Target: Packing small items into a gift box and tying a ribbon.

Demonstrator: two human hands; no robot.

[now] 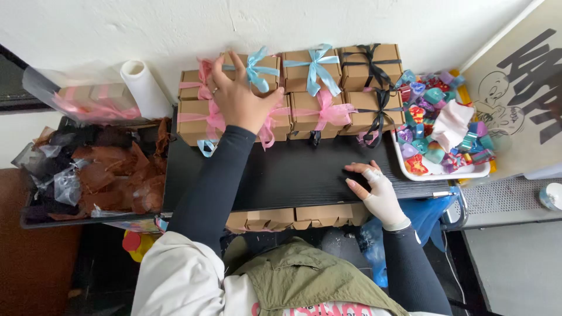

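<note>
A black surface point(293, 175) runs along a white wall. Brown boxes point(310, 88) stand on its far edge in two stacked rows, tied with pink, blue and black ribbons. At its right end a white tray point(445, 171) of bright wrapped pieces overhangs the edge. The right hand point(374, 190) lies flat on the bare near part, fingers spread; the left hand point(240, 96) rests on the boxes.

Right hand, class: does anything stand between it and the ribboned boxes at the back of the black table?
Nothing visible does. The right hand lies flat on the black table, and only bare tabletop separates it from the nearest box. The left hand already rests on the boxes further left.
</note>
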